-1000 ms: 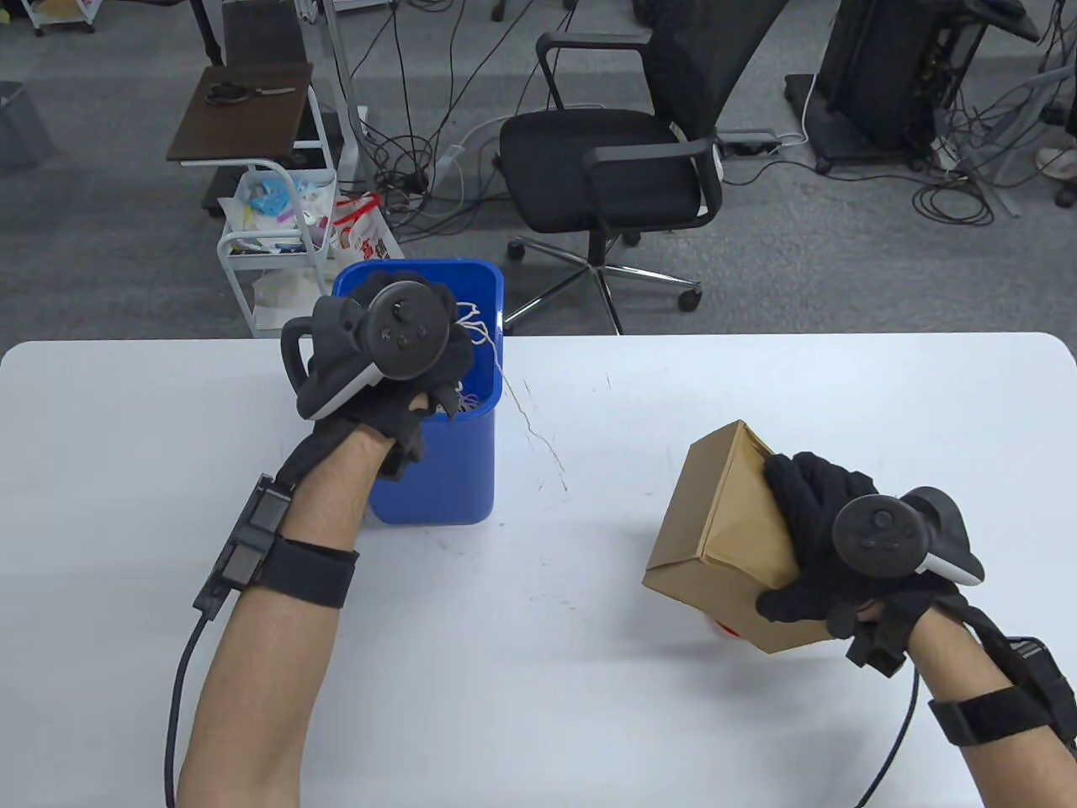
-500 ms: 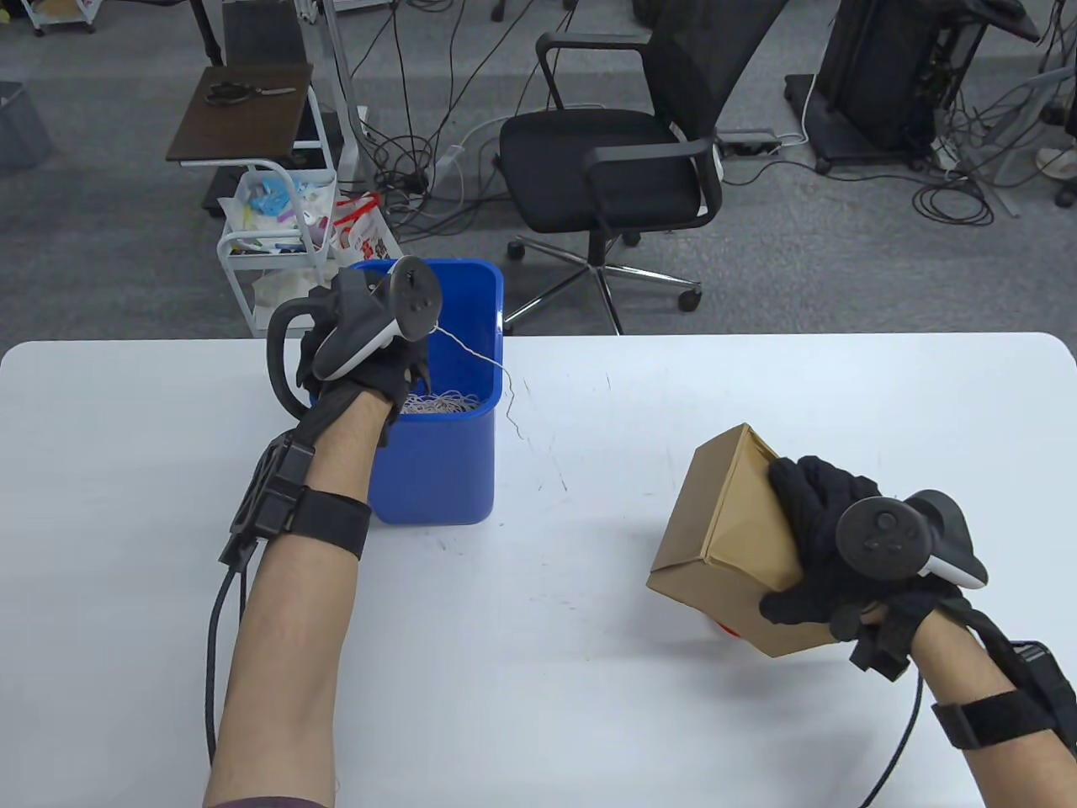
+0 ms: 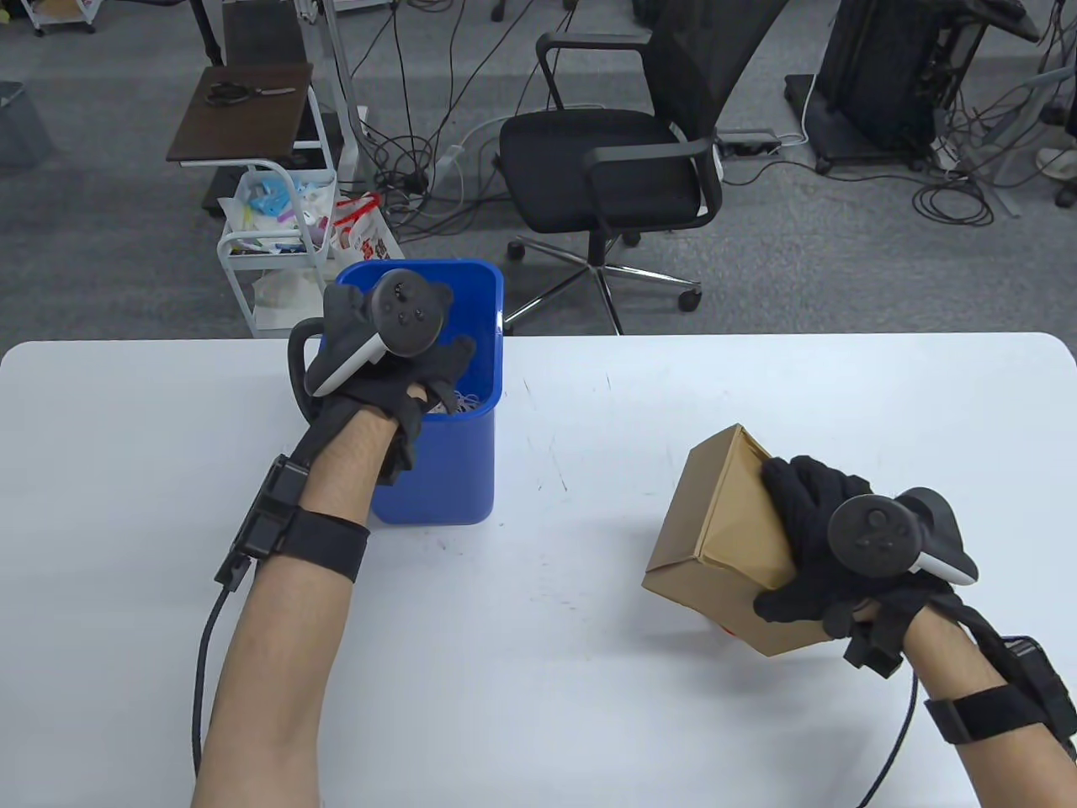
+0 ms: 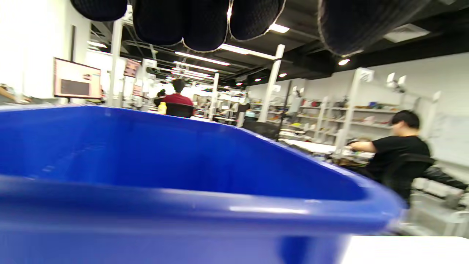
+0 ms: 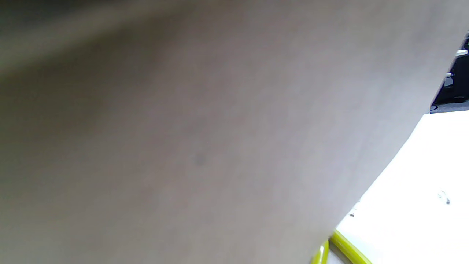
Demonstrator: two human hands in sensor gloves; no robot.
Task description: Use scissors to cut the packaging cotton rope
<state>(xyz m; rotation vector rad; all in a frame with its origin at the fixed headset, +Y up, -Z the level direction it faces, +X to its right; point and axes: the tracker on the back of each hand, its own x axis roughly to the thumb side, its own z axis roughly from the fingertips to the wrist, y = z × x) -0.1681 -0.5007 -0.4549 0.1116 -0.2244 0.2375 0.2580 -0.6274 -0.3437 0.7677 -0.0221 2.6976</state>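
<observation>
My left hand [image 3: 446,328] hovers over the blue bin [image 3: 437,471] with its fingers spread and nothing in them. White cotton rope scraps [image 3: 464,401] lie inside the bin. In the left wrist view the gloved fingers [image 4: 205,22] hang apart above the bin's rim [image 4: 183,205]. My right hand [image 3: 787,551] grips a brown cardboard box [image 3: 724,513] tilted on the table at the right. The box [image 5: 183,146] fills the right wrist view. No rope shows on the box.
A small red bit [image 3: 725,629] shows under the box's near corner, and a yellow-green edge [image 5: 344,245] shows beneath it in the right wrist view. Black scissors [image 3: 244,91] lie on a side table far behind. An office chair [image 3: 614,168] stands beyond the table edge.
My left hand held a rope strand that trailed over the bin's rim onto the table. The strand is now gone from the table and the hand has opened. The right hand barely moved.
</observation>
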